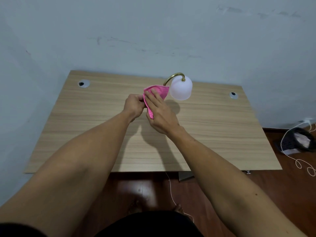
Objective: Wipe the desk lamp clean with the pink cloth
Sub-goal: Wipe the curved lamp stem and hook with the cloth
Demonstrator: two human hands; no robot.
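The desk lamp stands near the back of the wooden desk point(85, 134), with a white bell-shaped shade point(181, 88) hanging from a curved brass neck point(172, 77). The pink cloth point(159, 92) is held up just left of the shade, hiding the lamp's stem and base. My left hand point(134, 106) pinches the cloth's left edge with curled fingers. My right hand point(159, 113) lies over the cloth's front, fingers stretched along it and thumb side holding the lower fold.
Two round cable grommets point(83, 83) point(233, 95) sit in the desk's back corners. The desk stands against a pale blue wall. On the dark wood floor to the right lie a black basket point(297, 140) and a loose white cord point(301, 163).
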